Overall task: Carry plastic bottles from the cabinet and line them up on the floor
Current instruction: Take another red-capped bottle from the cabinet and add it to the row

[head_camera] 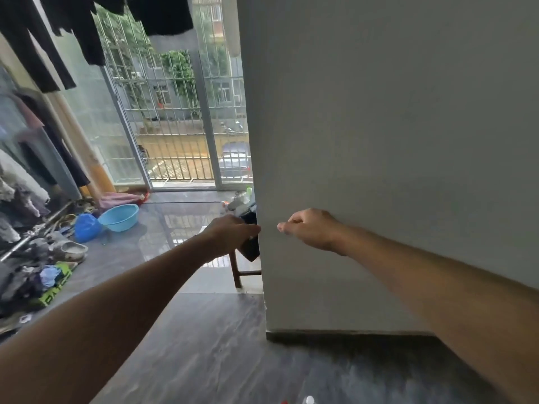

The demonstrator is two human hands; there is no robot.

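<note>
- Grey tiled floor (204,360), barred balcony window behind, pale wall corner (379,170) ahead.
- Left hand (230,233) reaching round the corner, fingers hidden; grip cannot be told.
- Right hand (312,228) loosely curled, holding nothing.
- Bottles (242,199) clustered past the corner; cabinet unseen.
- Bottle tops (306,400) at bottom edge: some possibly placed.

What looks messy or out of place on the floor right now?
Clothes lie in a loose heap on the floor along the left wall, with a grey shoe at its edge. A blue basin and blue bag sit beside them. No spill shows.
</note>
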